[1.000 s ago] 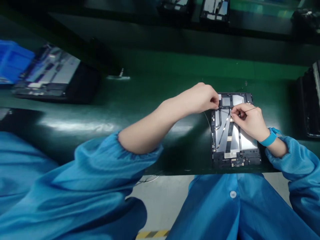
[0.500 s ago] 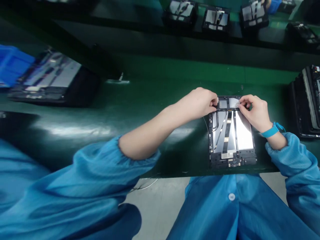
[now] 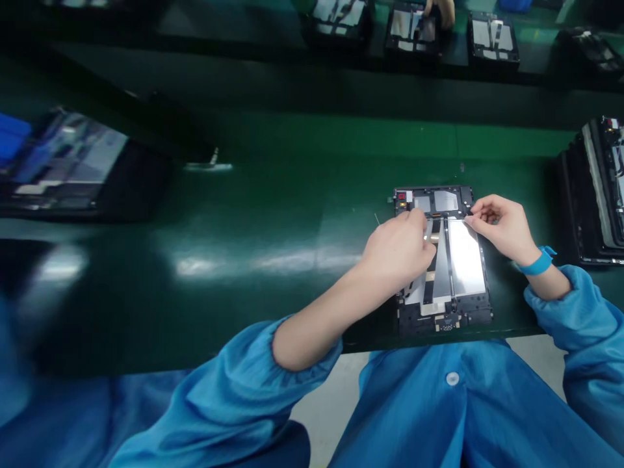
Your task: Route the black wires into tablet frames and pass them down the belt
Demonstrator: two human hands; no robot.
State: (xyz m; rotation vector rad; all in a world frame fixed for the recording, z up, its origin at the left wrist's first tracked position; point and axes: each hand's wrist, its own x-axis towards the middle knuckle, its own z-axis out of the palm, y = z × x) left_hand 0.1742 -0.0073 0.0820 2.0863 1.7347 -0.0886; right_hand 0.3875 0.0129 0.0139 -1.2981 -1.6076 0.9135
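Observation:
An opened tablet (image 3: pixel 468 260) lies on the green bench in front of me, its inner side up, with dark ribbon cables running down pale metal panels. My left hand (image 3: pixel 402 247) is closed over its upper left part, the fingers curled downward. What those fingers hold is hidden. A thin wire end (image 3: pixel 377 220) sticks out beside that hand. My right hand (image 3: pixel 504 227), with a blue wrist strap (image 3: pixel 539 261), is at the tablet's upper right edge. Its thumb and forefinger are pinched together, and anything between them is too small to name.
Stacked tablet bodies (image 3: pixel 592 201) stand at the right. Another stack (image 3: pixel 73 169) and a blue bin (image 3: pixel 12 138) are at the left. On the shelf opposite, several tablet stacks (image 3: pixel 493 40) stand, and another person's hand (image 3: pixel 442 12) touches one.
My left hand has moved from the tablet's top left corner down over its cables, uncovering the corner. My right hand has shifted slightly down. Another person's hand has appeared at the middle shelf stack.

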